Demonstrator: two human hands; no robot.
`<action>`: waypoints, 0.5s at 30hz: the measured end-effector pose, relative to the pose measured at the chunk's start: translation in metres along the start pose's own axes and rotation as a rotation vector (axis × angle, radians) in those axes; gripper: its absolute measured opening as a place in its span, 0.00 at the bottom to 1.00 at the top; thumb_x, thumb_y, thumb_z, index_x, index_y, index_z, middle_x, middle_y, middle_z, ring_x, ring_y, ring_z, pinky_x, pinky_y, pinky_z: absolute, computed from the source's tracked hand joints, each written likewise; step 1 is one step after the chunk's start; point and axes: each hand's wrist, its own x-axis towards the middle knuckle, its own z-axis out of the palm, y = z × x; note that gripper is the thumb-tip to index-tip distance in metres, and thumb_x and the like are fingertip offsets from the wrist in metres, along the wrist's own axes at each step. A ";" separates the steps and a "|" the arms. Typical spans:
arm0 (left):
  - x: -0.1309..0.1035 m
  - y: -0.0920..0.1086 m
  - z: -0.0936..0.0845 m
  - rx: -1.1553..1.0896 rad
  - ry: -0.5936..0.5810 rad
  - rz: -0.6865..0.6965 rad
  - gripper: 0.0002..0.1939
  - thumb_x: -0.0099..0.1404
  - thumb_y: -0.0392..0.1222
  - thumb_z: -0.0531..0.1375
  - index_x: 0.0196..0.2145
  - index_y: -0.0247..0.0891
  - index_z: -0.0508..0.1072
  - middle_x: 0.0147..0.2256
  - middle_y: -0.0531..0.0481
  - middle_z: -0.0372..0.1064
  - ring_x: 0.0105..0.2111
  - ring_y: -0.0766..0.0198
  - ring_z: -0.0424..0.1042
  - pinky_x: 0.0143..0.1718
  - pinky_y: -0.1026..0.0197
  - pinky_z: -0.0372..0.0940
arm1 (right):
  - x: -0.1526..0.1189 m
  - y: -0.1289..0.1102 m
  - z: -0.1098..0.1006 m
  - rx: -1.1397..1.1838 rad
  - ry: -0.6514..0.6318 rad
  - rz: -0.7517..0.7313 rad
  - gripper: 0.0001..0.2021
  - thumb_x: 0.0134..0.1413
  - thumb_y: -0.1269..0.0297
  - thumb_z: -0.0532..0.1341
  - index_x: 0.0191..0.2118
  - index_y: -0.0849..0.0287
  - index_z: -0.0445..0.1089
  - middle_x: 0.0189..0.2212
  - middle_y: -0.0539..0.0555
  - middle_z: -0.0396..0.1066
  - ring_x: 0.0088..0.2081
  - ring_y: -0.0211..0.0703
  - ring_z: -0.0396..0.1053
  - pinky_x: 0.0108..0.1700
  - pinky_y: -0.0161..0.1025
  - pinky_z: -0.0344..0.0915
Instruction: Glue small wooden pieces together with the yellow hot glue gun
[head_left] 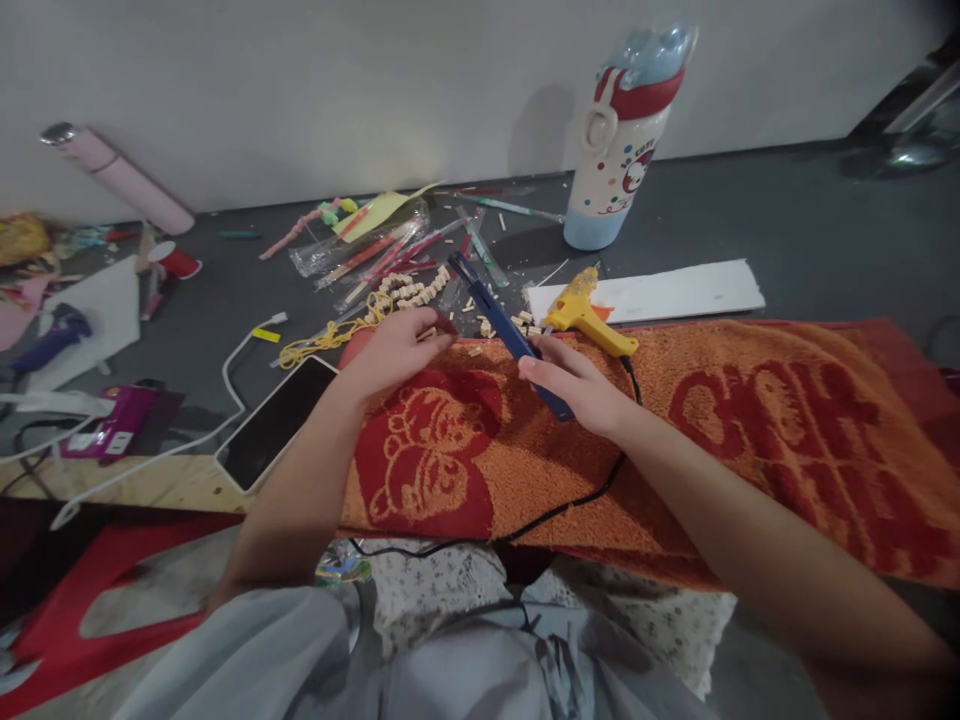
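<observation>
My right hand [574, 385] is closed around the lower part of a long dark blue tool [510, 330], which slants up and to the left over the orange and red towel [540, 470]. To its left, my left hand [405, 345] hovers at the towel's back edge, fingers bent and apart, with nothing visible in them. Small pale wooden pieces [412, 290] lie in a pile just beyond my left hand. A yellow glue gun [589, 315] rests behind my right hand, its black cord running across the towel.
A cartoon bottle [622, 150] stands at the back, near a white strip [682, 292]. Wrapped sticks [382, 255] and yellow cord [322, 342] lie left of centre. A phone [277, 422], white cable [232, 375], red spool [176, 260] and pink flask [131, 185] are farther left.
</observation>
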 end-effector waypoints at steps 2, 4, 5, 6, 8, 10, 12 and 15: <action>-0.001 0.002 -0.002 -0.052 0.011 0.047 0.17 0.61 0.49 0.54 0.37 0.34 0.76 0.36 0.47 0.75 0.36 0.60 0.71 0.42 0.59 0.65 | 0.000 0.001 0.000 -0.001 0.009 -0.005 0.19 0.51 0.44 0.61 0.38 0.56 0.68 0.31 0.51 0.65 0.34 0.42 0.62 0.36 0.39 0.61; -0.001 0.004 -0.003 -0.079 0.013 0.061 0.19 0.62 0.51 0.54 0.37 0.33 0.75 0.35 0.47 0.74 0.34 0.62 0.69 0.40 0.59 0.65 | 0.001 0.002 0.000 -0.002 0.014 -0.006 0.20 0.51 0.43 0.61 0.39 0.56 0.69 0.32 0.51 0.66 0.35 0.43 0.63 0.36 0.39 0.62; -0.001 0.004 -0.003 -0.089 0.014 0.056 0.19 0.62 0.51 0.55 0.37 0.32 0.75 0.35 0.47 0.73 0.33 0.63 0.68 0.39 0.60 0.64 | 0.001 0.003 0.000 -0.003 0.014 -0.002 0.20 0.51 0.43 0.61 0.40 0.56 0.69 0.32 0.51 0.67 0.35 0.43 0.64 0.37 0.39 0.62; -0.001 0.005 -0.004 -0.097 0.017 0.050 0.19 0.62 0.51 0.55 0.37 0.32 0.75 0.35 0.47 0.73 0.33 0.64 0.68 0.39 0.60 0.64 | 0.001 0.003 0.000 -0.003 0.015 0.003 0.21 0.51 0.43 0.61 0.40 0.56 0.69 0.32 0.51 0.67 0.36 0.43 0.65 0.37 0.39 0.63; -0.001 0.006 -0.004 -0.102 0.010 0.041 0.19 0.62 0.51 0.55 0.37 0.32 0.76 0.34 0.47 0.73 0.31 0.65 0.67 0.37 0.61 0.62 | 0.001 0.003 0.000 -0.004 0.017 0.011 0.21 0.51 0.42 0.61 0.41 0.55 0.70 0.33 0.52 0.68 0.36 0.44 0.66 0.38 0.40 0.63; -0.002 0.007 -0.005 -0.088 0.000 0.036 0.19 0.62 0.50 0.54 0.38 0.32 0.76 0.33 0.48 0.73 0.30 0.66 0.66 0.35 0.62 0.61 | 0.001 0.003 0.000 -0.005 0.020 0.018 0.22 0.51 0.42 0.61 0.41 0.55 0.70 0.33 0.52 0.68 0.36 0.44 0.65 0.38 0.40 0.63; -0.002 0.007 -0.004 -0.036 -0.003 0.020 0.19 0.62 0.50 0.54 0.37 0.32 0.76 0.32 0.48 0.73 0.29 0.66 0.66 0.34 0.63 0.60 | 0.001 0.004 0.000 -0.004 0.020 0.020 0.22 0.50 0.41 0.61 0.41 0.55 0.70 0.32 0.52 0.68 0.35 0.44 0.65 0.37 0.39 0.63; -0.001 0.005 -0.002 0.147 -0.020 -0.018 0.18 0.61 0.48 0.53 0.35 0.33 0.76 0.31 0.47 0.73 0.29 0.63 0.67 0.32 0.62 0.59 | 0.002 0.005 0.000 0.010 0.013 0.009 0.22 0.50 0.41 0.62 0.40 0.55 0.70 0.31 0.52 0.67 0.34 0.43 0.64 0.36 0.38 0.62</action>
